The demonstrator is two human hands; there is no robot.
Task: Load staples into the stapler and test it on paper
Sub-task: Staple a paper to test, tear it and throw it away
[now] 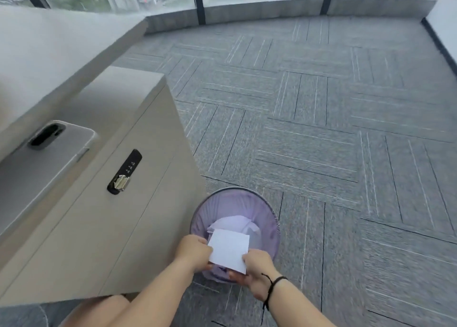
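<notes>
**Paper held over the bin**

A small white sheet of paper is pinched at its left edge by the curled fingers of the left hand and at its lower right corner by those of the right hand. A dark cord bracelet is worn on the right wrist. The paper is held just above a round mesh wastebasket lined with a purple bag, crumpled paper inside. The basket stands on grey carpet, beside a beige drawer cabinet with a combination lock. A phone lies on the surface at left.
</notes>
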